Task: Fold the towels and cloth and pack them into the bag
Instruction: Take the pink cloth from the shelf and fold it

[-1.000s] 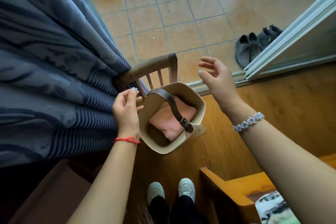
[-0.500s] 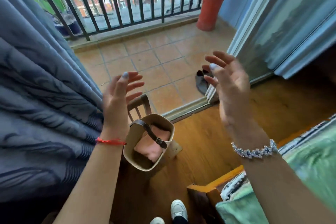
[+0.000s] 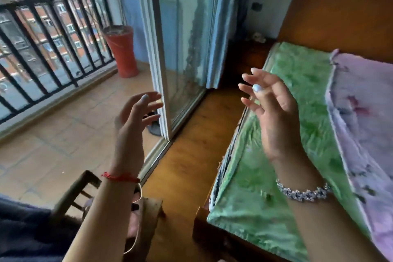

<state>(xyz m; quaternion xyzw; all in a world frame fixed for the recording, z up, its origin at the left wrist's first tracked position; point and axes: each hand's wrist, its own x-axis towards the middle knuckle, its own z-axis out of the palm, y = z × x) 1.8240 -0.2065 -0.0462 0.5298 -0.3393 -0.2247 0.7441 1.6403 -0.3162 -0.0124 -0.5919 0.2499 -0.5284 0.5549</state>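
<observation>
- Purple cloth [image 3: 359, 117] lies spread on the bed, just right of the right hand [image 3: 274, 112]; green cover [image 3: 297, 134] sits under and beyond those fingers.
- Bag [image 3: 136, 219] is low, behind the left forearm, mostly hidden; contents can't tell.
- Both hands are empty, fingers splayed wide; left hand [image 3: 131, 121] is raised w/ nothing in it.
- Likely next: fetch the cloth. Pinch 2 corners, lift clear, fold edge to edge before bagging.
- Frame's blurry, so cloth edges are unclear.
</observation>
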